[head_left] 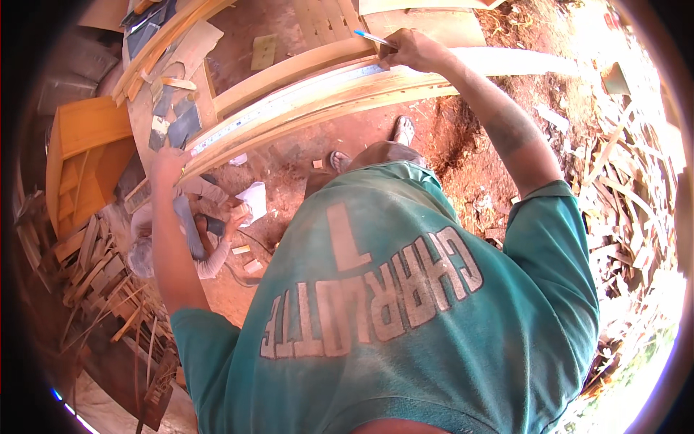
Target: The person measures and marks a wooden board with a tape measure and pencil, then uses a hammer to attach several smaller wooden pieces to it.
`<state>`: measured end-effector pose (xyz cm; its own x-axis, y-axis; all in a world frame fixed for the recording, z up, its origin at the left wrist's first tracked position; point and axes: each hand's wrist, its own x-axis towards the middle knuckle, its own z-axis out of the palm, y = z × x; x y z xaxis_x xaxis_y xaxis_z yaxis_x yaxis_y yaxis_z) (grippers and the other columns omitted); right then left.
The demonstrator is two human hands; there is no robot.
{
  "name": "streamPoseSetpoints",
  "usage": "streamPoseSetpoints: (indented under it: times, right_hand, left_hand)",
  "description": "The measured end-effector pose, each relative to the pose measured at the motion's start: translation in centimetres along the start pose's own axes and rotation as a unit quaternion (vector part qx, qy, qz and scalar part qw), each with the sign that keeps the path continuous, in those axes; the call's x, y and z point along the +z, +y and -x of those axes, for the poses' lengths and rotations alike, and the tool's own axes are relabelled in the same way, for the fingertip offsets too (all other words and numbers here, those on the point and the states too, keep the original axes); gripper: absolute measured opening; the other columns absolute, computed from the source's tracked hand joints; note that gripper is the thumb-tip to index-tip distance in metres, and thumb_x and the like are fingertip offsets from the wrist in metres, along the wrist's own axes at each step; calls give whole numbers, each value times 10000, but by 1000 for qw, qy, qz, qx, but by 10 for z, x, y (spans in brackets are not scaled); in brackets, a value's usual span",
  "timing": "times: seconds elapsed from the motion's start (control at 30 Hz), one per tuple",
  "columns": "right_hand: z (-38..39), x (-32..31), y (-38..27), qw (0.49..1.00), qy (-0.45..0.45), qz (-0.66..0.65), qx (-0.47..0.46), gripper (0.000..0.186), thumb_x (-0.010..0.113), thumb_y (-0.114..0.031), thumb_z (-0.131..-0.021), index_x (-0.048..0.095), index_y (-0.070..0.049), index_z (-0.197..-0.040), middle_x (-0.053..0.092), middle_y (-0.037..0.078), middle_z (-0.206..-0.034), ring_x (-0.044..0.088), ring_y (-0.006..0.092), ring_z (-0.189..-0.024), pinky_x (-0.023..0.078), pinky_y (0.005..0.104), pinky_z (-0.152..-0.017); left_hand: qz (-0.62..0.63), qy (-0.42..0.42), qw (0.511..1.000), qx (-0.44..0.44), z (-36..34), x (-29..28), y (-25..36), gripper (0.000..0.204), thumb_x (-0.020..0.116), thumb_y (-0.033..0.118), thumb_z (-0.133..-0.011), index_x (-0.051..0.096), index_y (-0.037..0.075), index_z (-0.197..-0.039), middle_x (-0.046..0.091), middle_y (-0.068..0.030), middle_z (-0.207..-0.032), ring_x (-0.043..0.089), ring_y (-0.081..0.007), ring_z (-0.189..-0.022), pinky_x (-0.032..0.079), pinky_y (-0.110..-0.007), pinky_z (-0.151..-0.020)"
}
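A pale measuring tape (289,98) lies stretched along a long wooden board (318,108) in front of me. At the board's left end my left hand (168,165) is closed at the tape's end, its fingertips partly hidden. My right hand (413,52) is closed around a blue pen (372,37) whose tip end points left. The same hand rests over the tape's right end, near the board, and a small dark brown piece shows under its fingers. Whether that piece is the tape's case I cannot tell.
Another long board (289,72) lies just beyond. An orange-brown wooden cabinet (87,145) stands at the left. Below the boards on the left a person (206,217) crouches, holding something pale. Wood offcuts (629,181) are heaped at the right, with more at the lower left.
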<state>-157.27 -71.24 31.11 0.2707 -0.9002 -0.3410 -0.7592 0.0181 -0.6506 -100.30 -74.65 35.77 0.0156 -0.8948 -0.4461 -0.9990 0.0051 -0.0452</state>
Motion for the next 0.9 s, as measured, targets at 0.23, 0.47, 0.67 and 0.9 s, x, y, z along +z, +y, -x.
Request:
streamPoseSetpoints:
  times: [0.23,0.47,0.67,0.9]
  right_hand:
    - [4,6,1,999,40,-14,6,294,797,-302,-800,755,-45,-935,741,123,-845,691,237,-825,522,372,-782]
    - [8,1,-3,998,67,8,2,366,718,-423,-898,767,-81,-1018,719,112,-798,676,228,-763,526,375,-751]
    - [6,-3,-23,933,297,-171,-111,530,379,-471,-1086,727,-74,-1033,629,31,-758,541,150,-686,464,317,-724]
    - [-2,71,-102,915,103,-370,-121,243,668,-280,-1007,681,-41,-1054,650,19,-799,590,80,-654,507,234,-599]
  left_hand:
    - [-1,8,1000,24,0,1,2,459,740,488,-839,791,62,-1001,727,-235,-902,709,-391,-874,531,-463,-804]
    - [1,17,999,44,-3,10,-10,451,716,478,-854,787,58,-1001,723,-233,-912,702,-401,-880,532,-479,-807]
    - [-20,10,997,68,-13,22,-27,468,680,504,-873,780,72,-1021,723,-217,-962,693,-410,-934,532,-489,-846]
    - [-59,-29,997,26,-14,13,-16,486,691,541,-854,783,107,-1054,702,-201,-1152,665,-407,-1067,520,-493,-952]
